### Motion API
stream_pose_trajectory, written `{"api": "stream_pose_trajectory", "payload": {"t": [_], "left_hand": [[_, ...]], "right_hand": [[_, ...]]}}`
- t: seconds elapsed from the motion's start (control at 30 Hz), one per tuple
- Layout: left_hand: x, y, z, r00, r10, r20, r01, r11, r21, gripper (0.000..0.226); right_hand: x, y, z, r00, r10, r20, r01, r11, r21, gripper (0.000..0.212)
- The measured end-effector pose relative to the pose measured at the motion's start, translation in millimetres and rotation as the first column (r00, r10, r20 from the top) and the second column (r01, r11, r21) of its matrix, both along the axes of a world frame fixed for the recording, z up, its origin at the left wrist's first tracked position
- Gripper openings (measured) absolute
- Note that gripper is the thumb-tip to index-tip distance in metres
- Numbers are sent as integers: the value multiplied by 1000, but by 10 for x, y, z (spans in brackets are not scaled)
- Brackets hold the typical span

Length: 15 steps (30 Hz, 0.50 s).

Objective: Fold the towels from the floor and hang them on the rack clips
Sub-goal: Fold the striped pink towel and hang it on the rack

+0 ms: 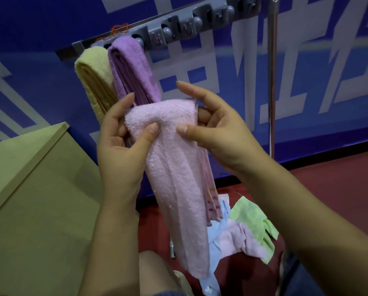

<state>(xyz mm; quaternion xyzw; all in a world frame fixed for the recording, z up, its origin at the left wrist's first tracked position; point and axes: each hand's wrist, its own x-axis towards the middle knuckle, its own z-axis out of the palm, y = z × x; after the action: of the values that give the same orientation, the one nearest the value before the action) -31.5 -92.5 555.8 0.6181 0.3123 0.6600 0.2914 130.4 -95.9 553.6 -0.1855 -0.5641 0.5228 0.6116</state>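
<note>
A folded pink towel (176,178) hangs lengthwise between my two hands at the centre of the view. My left hand (123,144) grips its folded top from the left, thumb pressed into the fabric. My right hand (217,129) pinches the top from the right, thumb in front and fingers behind. Above, a grey clip rack (178,28) runs along the blue wall. A yellow towel (95,80) and a purple towel (131,69) hang folded from its left clips. Loose green, pink and blue towels (243,231) lie on the red floor below.
A tan cardboard box (35,189) stands at the left, close to my left arm. A chrome pole (271,77) rises at the right of the rack. Several grey clips to the right of the purple towel hold nothing. My knee (155,272) shows at the bottom.
</note>
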Motion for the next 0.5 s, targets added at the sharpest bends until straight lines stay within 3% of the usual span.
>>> {"api": "stream_pose_trajectory", "payload": {"t": [0.17,0.4,0.5], "left_hand": [[9,-3,-31,996,87,25,-89,991,97,39],[47,-34,-19,994,79,72,-88,987,132,41],[51,-49,3,993,84,86,-92,990,106,40]], "right_hand": [[31,-75,65,965,-104,240,73,989,132,70],[4,-56,58,911,-311,270,262,944,201,58],[-10,-54,30,819,-480,314,398,870,289,48]]}}
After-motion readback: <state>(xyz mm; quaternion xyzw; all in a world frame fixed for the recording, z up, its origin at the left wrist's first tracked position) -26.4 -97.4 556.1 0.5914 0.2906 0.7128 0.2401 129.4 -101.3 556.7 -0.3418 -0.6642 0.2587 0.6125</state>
